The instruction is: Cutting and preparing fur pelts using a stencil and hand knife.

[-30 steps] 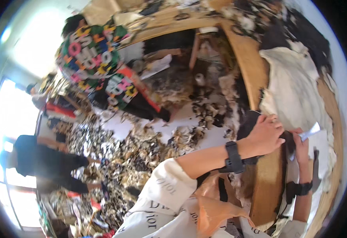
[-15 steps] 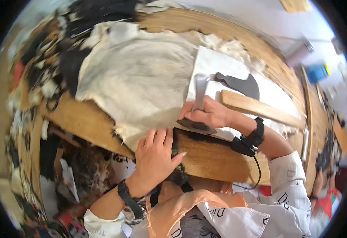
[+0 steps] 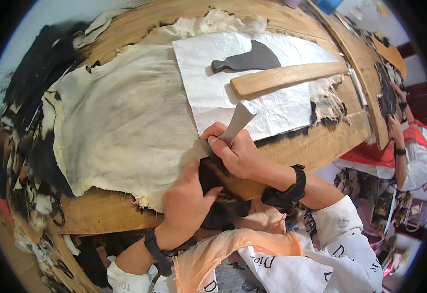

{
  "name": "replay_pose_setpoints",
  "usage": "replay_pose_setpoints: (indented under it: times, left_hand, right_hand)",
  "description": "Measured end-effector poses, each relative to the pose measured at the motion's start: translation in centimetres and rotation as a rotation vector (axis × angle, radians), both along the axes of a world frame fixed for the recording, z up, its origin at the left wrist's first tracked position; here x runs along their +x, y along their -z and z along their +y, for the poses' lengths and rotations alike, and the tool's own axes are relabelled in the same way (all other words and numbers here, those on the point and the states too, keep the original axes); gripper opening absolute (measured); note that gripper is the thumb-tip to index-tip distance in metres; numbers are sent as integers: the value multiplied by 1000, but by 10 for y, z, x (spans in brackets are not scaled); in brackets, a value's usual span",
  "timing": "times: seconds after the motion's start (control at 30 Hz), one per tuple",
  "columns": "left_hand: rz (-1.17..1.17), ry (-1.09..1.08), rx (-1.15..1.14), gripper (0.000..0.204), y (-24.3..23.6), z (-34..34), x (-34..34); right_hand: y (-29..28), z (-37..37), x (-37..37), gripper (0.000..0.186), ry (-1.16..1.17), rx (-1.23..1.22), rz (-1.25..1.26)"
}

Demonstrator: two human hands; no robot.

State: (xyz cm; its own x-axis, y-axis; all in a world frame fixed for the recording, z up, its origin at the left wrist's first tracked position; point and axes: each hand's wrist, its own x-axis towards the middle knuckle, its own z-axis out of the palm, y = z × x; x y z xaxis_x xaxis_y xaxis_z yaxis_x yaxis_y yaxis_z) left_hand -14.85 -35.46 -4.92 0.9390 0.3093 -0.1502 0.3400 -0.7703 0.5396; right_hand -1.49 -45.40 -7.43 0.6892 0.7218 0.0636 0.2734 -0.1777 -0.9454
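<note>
A pale hide with ragged, dark-furred edges lies on the wooden bench. My right hand is closed round a silver-handled bladed tool, tilted, its dark blade at the hide's edge beside a white sheet. My left hand rests at the hide's near edge, just left of the blade, index finger bent forward and thumb apart; its other fingertips are hidden. On the sheet lie a dark, broad curved blade and a wooden bar.
Dark hide scraps pile along the left. A co-worker in red and white works at the right, both hands at another bench with dark pieces on it. A blue container stands at the back.
My view has swung from two other people and a scrap-strewn floor onto the bench. Since half a second ago my left hand's fingers have bent and the tool has tilted to the right.
</note>
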Motion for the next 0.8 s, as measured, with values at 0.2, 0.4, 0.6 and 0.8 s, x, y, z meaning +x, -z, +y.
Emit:
replay_pose_setpoints:
  times: [0.2, 0.4, 0.6, 0.8]
  left_hand:
    - [-51, 84, -266, 51, 6, 30, 1]
    - [-11, 253, -362, 42, 2, 56, 12]
    - [291, 144, -967, 41, 2, 79, 23]
    - [312, -1, -1313, 37, -1, 83, 23]
  right_hand:
    - [1, 8, -13, 15, 161, -16, -48]
    - [0, 11, -21, 13, 289, -68, -56]
    - [7, 14, -26, 9, 307, -40, -203]
    - [8, 8, -30, 7, 230, 51, -335]
